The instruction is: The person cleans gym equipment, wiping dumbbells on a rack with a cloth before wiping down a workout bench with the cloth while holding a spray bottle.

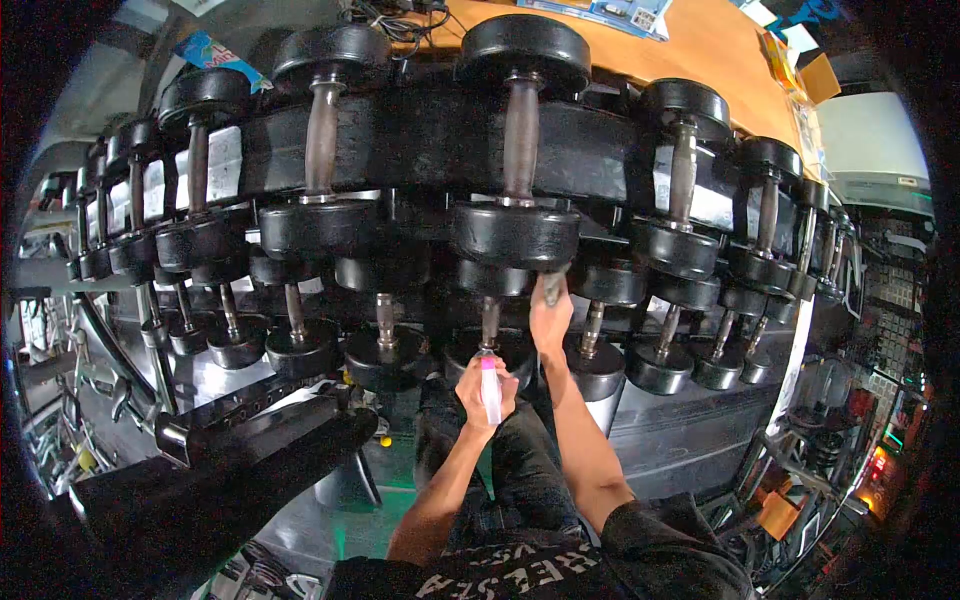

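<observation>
My left hand (482,392) is closed around a spray bottle with a white and pink head (490,385), low in front of the rack. In my right hand (551,322) is a bunched grey cloth (552,284), which meets the lower edge of a large black dumbbell (516,234) on the upper tier. That dumbbell lies with its metal handle pointing away from me. Just beyond my left hand is a lower-tier dumbbell (490,318), partly hidden by the hand and the tier above.
Black dumbbells (322,140) line both tiers of the rack to either side. A blue wrapper (222,60) lies atop one at the left. Behind stands a wooden table (690,45) with cables and boxes. A black padded bench (230,490) sits at lower left.
</observation>
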`<state>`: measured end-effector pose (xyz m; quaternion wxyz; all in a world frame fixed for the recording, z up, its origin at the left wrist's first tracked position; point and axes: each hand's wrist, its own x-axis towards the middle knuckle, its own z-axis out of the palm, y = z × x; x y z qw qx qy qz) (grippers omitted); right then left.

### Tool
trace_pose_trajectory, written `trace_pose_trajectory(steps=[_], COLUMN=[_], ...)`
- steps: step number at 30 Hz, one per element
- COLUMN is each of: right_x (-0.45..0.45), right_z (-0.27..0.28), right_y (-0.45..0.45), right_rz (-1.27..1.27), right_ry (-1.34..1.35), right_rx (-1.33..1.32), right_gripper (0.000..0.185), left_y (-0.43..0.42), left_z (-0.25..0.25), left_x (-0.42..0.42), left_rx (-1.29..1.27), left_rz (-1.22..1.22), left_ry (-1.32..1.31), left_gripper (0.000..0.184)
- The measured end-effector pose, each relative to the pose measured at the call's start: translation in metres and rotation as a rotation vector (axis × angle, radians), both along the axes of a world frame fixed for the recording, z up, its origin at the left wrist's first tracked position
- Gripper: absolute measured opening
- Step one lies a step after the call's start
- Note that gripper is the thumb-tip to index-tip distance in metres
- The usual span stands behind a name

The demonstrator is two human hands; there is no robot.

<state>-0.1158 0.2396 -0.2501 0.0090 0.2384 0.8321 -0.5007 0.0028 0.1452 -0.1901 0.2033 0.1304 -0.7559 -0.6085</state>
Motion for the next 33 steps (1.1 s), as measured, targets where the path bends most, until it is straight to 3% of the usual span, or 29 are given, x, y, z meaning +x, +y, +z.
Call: trace_pose_trajectory(steps=[2, 4, 6, 7, 9, 10, 12, 14, 17, 19, 22, 24, 26, 28, 29, 31, 32, 33], right_x=[-0.002, -0.011, -0.018, -0.022, -0.029, -0.032, -0.036, -0.035, -0.034, -0.033, -0.025, -0.02, -0.013, -0.003, 0.004, 0.017, 0.02, 0.021], right_z=[0.011, 0.052, 0.049, 0.041, 0.015, -0.001, -0.025, -0.036, -0.025, 0.012, 0.047, 0.058, 0.056, 0.036, 0.021, -0.007, -0.014, -0.015], right_y=[-0.016, -0.037, -0.062, -0.074, -0.096, -0.107, -0.125, -0.128, -0.11, -0.083, -0.048, -0.029, -0.01, 0.007, 0.011, 0.015, 0.016, 0.015], right_rz=[0.284, 0.651, 0.917, 0.916, 1.217, 1.216, 1.465, 1.445, 1.409, 1.371, 1.27, 1.197, 1.128, 0.898, 0.903, 0.37, 0.374, 0.2], right_ry=[0.327, 0.405, 0.109, 0.111, 0.294, 0.292, 0.239, 0.157, 0.264, 0.312, 0.554, 0.512, 0.471, 0.383, 0.384, 0.325, 0.329, 0.071], right_rx=[0.365, 0.595, 0.566, 0.565, 0.774, 0.773, 0.942, 0.908, 0.832, 0.64, 0.687, 0.671, 0.657, 0.615, 0.617, 0.377, 0.381, 0.189], right_gripper=[0.027, 0.039, 0.039, 0.039, 0.033, 0.033, 0.027, 0.025, 0.028, 0.033, 0.036, 0.039, 0.043, 0.053, 0.053, 0.046, 0.046, 0.04], left_y=[-0.001, -0.003, -0.004, -0.003, -0.003, -0.003, -0.001, -0.001, -0.009, -0.012, -0.02, -0.024, -0.029, -0.03, -0.03, -0.03, -0.029, -0.028], left_z=[0.001, -0.007, -0.009, -0.007, -0.006, -0.007, -0.01, -0.014, -0.008, -0.012, -0.012, -0.005, 0.007, 0.006, 0.006, 0.004, 0.003, 0.0], left_x=[-0.001, 0.005, 0.006, 0.005, 0.006, 0.007, 0.01, 0.012, 0.007, 0.008, 0.009, 0.005, 0.002, 0.004, 0.006, 0.007, 0.008, 0.008], left_rx=[-0.047, -0.039, -0.034, -0.061, -0.087, -0.101, -0.115, -0.093, -0.204, -0.188, -0.103, -0.029, -0.185, -0.088, -0.09, -0.088, -0.087, -0.086], left_rz=[-0.009, -0.038, -0.063, -0.038, -0.012, -0.015, -0.022, -0.012, -0.077, -0.09, -0.089, -0.078, -0.028, -0.013, -0.017, -0.015, -0.016, -0.017], left_ry=[0.037, 0.025, 0.021, 0.005, -0.013, -0.021, -0.03, -0.036, -0.034, -0.029, -0.045, -0.06, -0.114, -0.122, -0.118, -0.109, -0.098, -0.086], left_gripper=[0.023, 0.019, 0.014, 0.014, 0.015, 0.015, 0.015, 0.014, 0.02, 0.019, 0.016, 0.014, 0.011, 0.011, 0.011, 0.011, 0.012, 0.012])
